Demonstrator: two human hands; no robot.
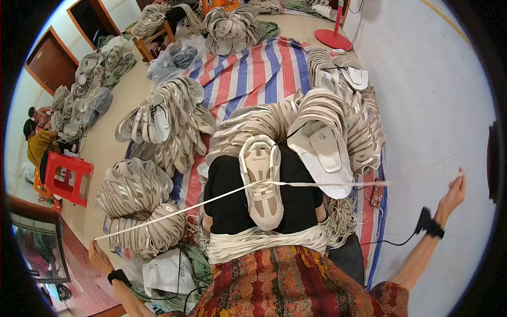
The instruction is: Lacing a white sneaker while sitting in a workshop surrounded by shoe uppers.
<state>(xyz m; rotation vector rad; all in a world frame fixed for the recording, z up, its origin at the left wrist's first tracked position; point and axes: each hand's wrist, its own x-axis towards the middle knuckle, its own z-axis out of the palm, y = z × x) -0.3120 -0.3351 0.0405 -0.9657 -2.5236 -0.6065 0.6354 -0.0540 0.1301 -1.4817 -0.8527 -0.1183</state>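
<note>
A beige and white shoe upper (265,211) lies on my lap over black cloth, toe toward me. A cream shoelace (203,202) crosses it at the middle eyelets and stretches out taut to both sides. Far out at the lower left, my left hand (99,257) is closed on one end of the lace. My right hand (453,195), raised wide to the right, pinches the other end, which is blurred there. A thick bundle of cream shoelaces (269,243) lies across my lap between the shoe upper and my patterned garment.
Stacked shoe uppers (137,187) stand at left, more stacks (322,116) beyond my knees and at right. A striped tarp (248,74) covers the floor. A red stool (68,177) and a seated person (41,145) are at far left. A red stand base (332,39) is at the back.
</note>
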